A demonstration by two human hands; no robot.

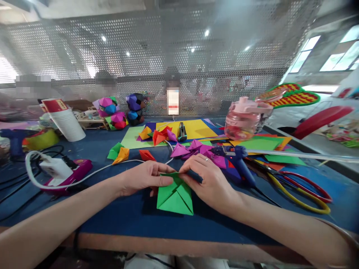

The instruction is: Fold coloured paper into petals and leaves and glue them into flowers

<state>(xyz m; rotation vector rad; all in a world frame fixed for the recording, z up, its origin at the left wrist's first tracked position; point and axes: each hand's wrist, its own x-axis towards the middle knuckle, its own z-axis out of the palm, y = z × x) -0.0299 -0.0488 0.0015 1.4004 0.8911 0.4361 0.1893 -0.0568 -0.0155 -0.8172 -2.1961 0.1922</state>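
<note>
A square of folded green paper [175,200] is held just above the blue table near its front edge, its flaps meeting in diagonal creases. My left hand [147,175] grips its upper left side, thumb on top and fingers behind. At the top right corner, my right hand [207,179] pinches the paper between thumb and fingers; a ring is on one finger. Behind my hands lie folded paper pieces: an orange one [122,154], a green one [114,151], a red one [147,154] and several purple ones [196,148].
To the right are a blue glue gun [242,168] and red-and-yellow-handled scissors [301,192]. A pink bottle [242,119] stands behind loose paper sheets [259,144]. On the left sit a purple power strip [84,166] with cables and leaning paper cups [66,121]. Paper balls [114,112] stand farther back.
</note>
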